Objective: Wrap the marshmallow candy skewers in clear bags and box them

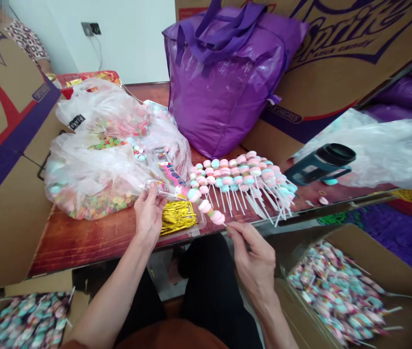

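Observation:
My left hand (148, 215) pinches a clear printed plastic wrapper (169, 190) above the front of the table. A marshmallow skewer (206, 206), pink, white and blue, lies slantwise between my hands, its upper end at the wrapper's mouth; how far inside it reaches I cannot tell. The fingers of my right hand (252, 252) are closed on its stick at the lower end. Just beneath the wrapper is a bundle of gold twist ties (177, 219). Behind the held skewer, a pile of unwrapped marshmallow skewers (233, 177) has its white sticks pointing towards me.
Plastic bags of sweets (97, 165) fill the table's left side. A purple bag (224, 87) stands at the back, a dark bottle (318, 164) to the right. Boxes of wrapped candy flank my legs, at right (340, 295) and left (27, 320). Another person's arm (44, 65) shows far left.

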A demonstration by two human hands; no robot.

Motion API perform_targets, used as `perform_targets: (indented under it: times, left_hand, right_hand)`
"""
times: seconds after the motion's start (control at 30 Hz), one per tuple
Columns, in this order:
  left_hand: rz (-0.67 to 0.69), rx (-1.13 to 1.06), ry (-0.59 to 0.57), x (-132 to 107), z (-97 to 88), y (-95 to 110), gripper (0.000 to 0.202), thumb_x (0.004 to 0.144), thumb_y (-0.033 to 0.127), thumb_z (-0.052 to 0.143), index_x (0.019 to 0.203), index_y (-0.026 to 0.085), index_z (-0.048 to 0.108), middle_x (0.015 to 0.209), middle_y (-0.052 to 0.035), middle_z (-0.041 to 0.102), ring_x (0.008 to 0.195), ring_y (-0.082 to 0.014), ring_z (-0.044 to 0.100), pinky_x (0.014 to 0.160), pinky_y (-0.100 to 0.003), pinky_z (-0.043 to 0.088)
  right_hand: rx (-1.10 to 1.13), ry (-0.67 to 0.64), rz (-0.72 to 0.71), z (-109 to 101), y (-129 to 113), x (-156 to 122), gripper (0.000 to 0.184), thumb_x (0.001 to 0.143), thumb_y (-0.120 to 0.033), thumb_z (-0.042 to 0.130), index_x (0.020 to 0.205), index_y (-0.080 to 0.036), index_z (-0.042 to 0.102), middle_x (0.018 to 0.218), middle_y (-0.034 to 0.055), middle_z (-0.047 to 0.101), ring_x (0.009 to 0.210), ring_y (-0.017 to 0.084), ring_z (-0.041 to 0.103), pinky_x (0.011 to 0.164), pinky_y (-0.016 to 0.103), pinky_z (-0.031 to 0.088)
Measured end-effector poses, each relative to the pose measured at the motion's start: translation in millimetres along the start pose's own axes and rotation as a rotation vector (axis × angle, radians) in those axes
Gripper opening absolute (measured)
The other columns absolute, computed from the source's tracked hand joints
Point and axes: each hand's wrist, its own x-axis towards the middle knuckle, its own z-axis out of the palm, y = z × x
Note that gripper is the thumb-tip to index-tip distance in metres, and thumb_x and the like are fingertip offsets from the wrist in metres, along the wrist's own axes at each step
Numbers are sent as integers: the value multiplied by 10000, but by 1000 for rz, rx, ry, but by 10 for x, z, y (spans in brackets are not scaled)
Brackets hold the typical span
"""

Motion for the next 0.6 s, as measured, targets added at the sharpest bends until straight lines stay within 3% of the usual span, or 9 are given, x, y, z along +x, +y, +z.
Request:
perform_targets:
  times: [0.1,0.23,0.6]
  left_hand:
    - [67,67,-24,-13,-8,3,462,532,392,928,798,149,638,715,29,678,598,-72,616,574,-186,484]
    - [131,133,-29,0,-31,-5,469,560,460,898,782,152,623,709,28,664,607,-87,625,579,-203,499]
    - [172,171,-49,30,-87,-43,451,619,496,857,817,161,628,761,17,670,632,-91,633,590,-202,505]
  right_hand:
    - [-35,-48,-47,-44,20,20,125,939,-208,588,936,-228,711,816,22,702,766,176,647,761,316,499]
    - [-24,-107,-46,-71,19,26,130,944,-211,583,939,-236,710,805,15,696,760,174,645,739,309,499]
    - [-43,-100,-38,-161,21,45,128,938,-200,591,952,-241,711,839,19,704,759,172,643,740,307,501]
